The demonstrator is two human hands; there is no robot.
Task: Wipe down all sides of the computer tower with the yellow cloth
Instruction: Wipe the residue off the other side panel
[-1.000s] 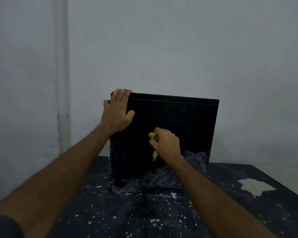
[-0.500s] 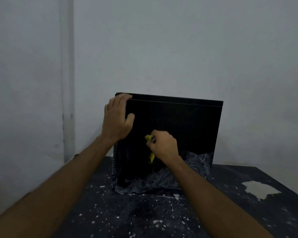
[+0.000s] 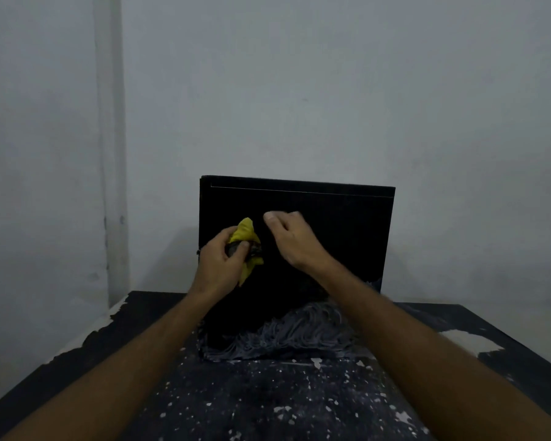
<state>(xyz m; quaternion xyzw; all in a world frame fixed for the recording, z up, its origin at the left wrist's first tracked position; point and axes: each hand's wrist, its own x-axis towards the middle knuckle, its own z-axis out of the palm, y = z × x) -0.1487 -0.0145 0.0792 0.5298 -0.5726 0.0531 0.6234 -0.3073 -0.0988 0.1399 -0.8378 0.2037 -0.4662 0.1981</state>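
1. At the far left the pale wall carries a vertical strip running down behind the table's corner; nothing there concerns you.
2. Your left hand has its fingers and thumb curled round the bunched yellow cloth. One yellow tip sticks up above your knuckles and another hangs below the palm. The wad looks dark and soiled where your thumb presses it.
3. Before wiping on, I would refold the cloth so a clean yellow face meets the panel; a dirty wad likely just smears.
4. The computer tower stands upright on the dark, paint-flecked table, its broad black side panel facing you. The cloth sits in front of the panel's left half, at mid height. I cannot tell whether it is touching the panel.
5. Your right hand is just beside the cloth, fingers loosely curled and holding nothing; whether the fingertips touch the panel I cannot tell.
6. Neither hand is visibly bracing the tower, so set your free palm on the top edge before pushing hard.
7. Along the panel's bottom, a band of grey swirled residue remains, widest toward the right. Work down into it with overlapping strokes.
8. By my judgement the job is early: this face is unfinished and the other sides lie ahead.
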